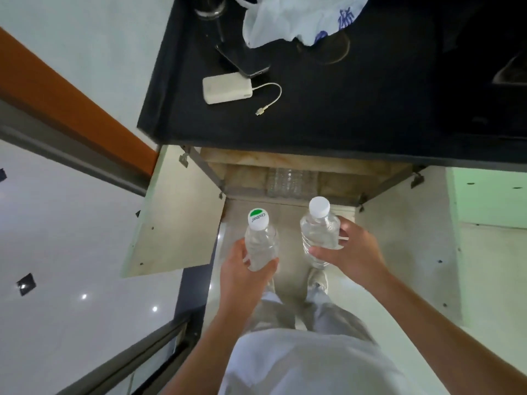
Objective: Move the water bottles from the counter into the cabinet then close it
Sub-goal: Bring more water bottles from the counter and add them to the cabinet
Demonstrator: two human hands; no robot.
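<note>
Two clear plastic water bottles were held upright above the floor, one per hand, in front of the open cabinet [288,178]. The left hand [242,269] was wrapped closed around the lower body of the clear bottle with the green-and-white printed cap [260,240]. The right hand [346,250] was curled shut around the clear bottle with the plain white cap [319,232], thumb at the front. More clear bottles were dimly seen inside the cabinet, too blurred to be counted. Both pale cabinet doors [174,215] were swung wide. On the black counter [356,109] one white power bank [227,87], one dark phone [242,59] and one white plastic bag [299,18] were laid.
</note>
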